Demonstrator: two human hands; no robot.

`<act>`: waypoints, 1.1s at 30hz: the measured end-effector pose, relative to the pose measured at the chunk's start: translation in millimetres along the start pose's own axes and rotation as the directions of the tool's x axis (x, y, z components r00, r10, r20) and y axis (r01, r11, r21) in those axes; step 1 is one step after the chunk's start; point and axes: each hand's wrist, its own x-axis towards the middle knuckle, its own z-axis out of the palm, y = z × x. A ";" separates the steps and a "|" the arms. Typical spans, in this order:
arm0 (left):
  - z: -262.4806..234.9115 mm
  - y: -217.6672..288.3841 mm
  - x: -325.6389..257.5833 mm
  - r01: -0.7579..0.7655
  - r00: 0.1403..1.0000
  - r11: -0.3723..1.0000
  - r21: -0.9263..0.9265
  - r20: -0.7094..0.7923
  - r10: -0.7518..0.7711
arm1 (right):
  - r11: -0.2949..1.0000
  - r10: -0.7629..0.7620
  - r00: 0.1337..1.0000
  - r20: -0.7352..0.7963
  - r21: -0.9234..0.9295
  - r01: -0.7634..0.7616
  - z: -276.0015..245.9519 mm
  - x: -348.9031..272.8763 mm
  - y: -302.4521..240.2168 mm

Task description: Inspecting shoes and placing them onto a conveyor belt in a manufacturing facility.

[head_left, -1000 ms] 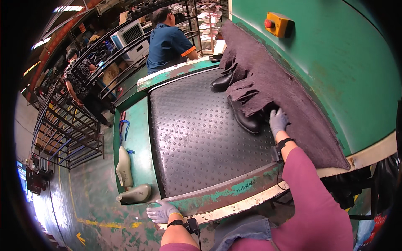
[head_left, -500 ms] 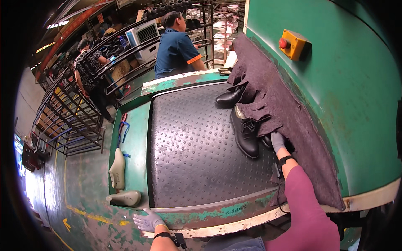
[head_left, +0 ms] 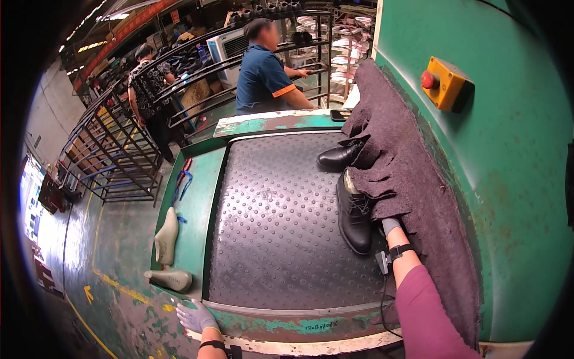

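My right hand (head_left: 391, 226), in a grey glove, reaches under the purple-brown felt curtain (head_left: 427, 209). Its fingers are hidden there, so whatever they touch cannot be seen. Just left of it, a black lace-up shoe (head_left: 354, 216) stands on the studded black conveyor belt (head_left: 269, 239), its heel end by the curtain strips. Farther back, another black shoe (head_left: 339, 157) lies partly covered by the felt. At the near left corner of the green machine frame, my gloved left hand (head_left: 196, 317) rests with fingers spread, holding nothing.
Two shoe lasts (head_left: 167, 237) and a blue cord (head_left: 181, 185) lie in the green side tray (head_left: 196, 206). A yellow box with a red button (head_left: 447, 84) projects from the green housing at right. Two people (head_left: 263, 75) are beyond, near metal racks (head_left: 113, 158).
My right hand has gone deeper under the felt, and the dark shoe beside it no longer shows. My left hand stays at the frame's corner. The view has shifted slightly.
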 end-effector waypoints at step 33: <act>-13.3 7.4 -5.9 0.026 0.999 0.998 -0.055 0.049 -0.023 | 0.997 0.077 0.997 0.024 -0.032 -0.076 6.8 -59.0 -6.8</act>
